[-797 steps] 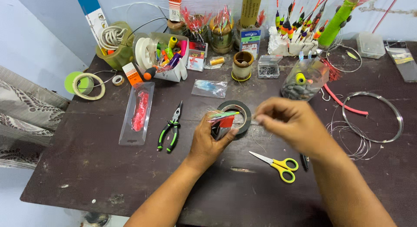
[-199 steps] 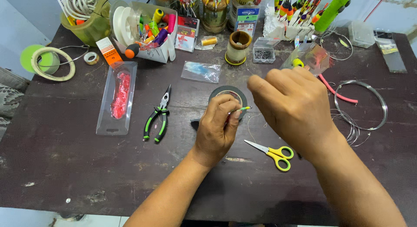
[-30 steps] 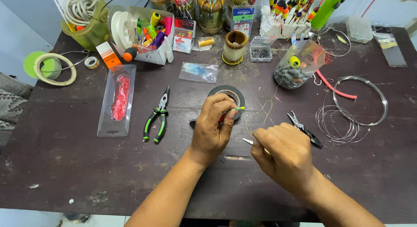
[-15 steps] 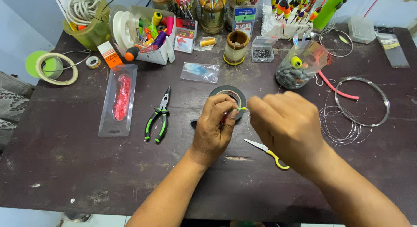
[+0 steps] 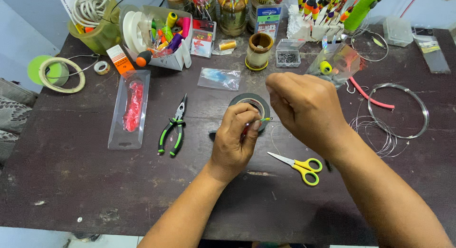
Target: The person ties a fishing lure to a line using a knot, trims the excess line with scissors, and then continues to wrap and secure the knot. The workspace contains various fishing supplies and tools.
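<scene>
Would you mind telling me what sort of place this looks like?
Probably a home workbench for making fishing tackle: painted floats stand at the back of the dark table, wire coils lie to the right, and green-handled pliers lie near the left hand.

Both arms are bare from the lower edge of the picture all the way to the fingers: no sleeve, cuff, glove, watch, bracelet or ring shows on either. The left hand (image 5: 235, 141) has short, plain nails without polish, and its forearm is slim, with fine hair along it. The right hand (image 5: 306, 110) is the broader-looking of the two, with clear knuckle ridges and creased skin across its back; its forearm is thicker at the picture's edge. Over the dark table (image 5: 71, 181), no clothing from the person's body comes into view.
</scene>
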